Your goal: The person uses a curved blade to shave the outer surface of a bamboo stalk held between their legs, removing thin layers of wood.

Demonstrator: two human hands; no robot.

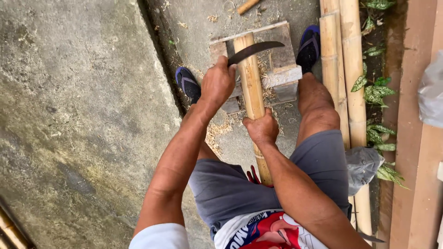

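My left hand (217, 83) is shut on the handle of a curved dark knife (256, 49). Its blade lies across the upper end of a pale bamboo pole (249, 78). The pole runs from between my knees up onto a small wooden block stand (282, 55). My right hand (261, 128) is shut around the pole just below the stand, with the thumb on top. Pale shavings (216, 130) lie on the concrete under the stand.
My feet in blue sandals (187, 83) (308, 46) flank the stand. Several long bamboo poles (344, 60) lie along the right, beside leafy plants (376, 90) and a brown wall. A grey bag (364, 163) sits by my right thigh. Bare concrete (78, 115) spreads left.
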